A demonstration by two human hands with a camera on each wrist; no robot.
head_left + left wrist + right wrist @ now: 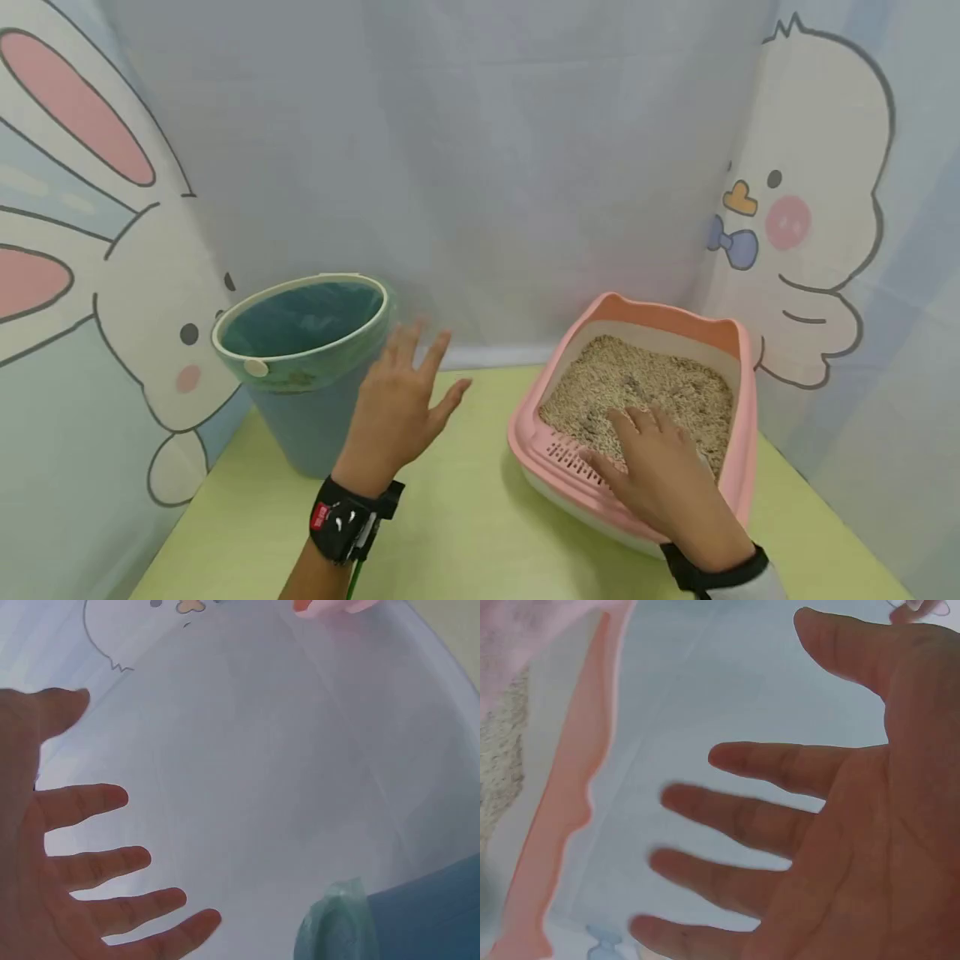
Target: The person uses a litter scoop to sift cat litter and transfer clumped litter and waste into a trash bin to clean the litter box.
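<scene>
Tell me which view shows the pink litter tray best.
The head view: the whole pink litter tray and its litter show, under the right hand. The right wrist view catches only a rim strip; the left wrist view, a corner.

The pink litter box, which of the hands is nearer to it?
Right. The right hand is over the pink litter box at its front rim; the left hand hangs beside the blue bin.

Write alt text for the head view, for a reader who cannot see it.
Two open hands hover over a green table: the left hand beside a blue bin lined with a bag, the right hand above the front rim of a pink litter tray filled with beige litter. Cartoon backdrops stand behind.
</scene>
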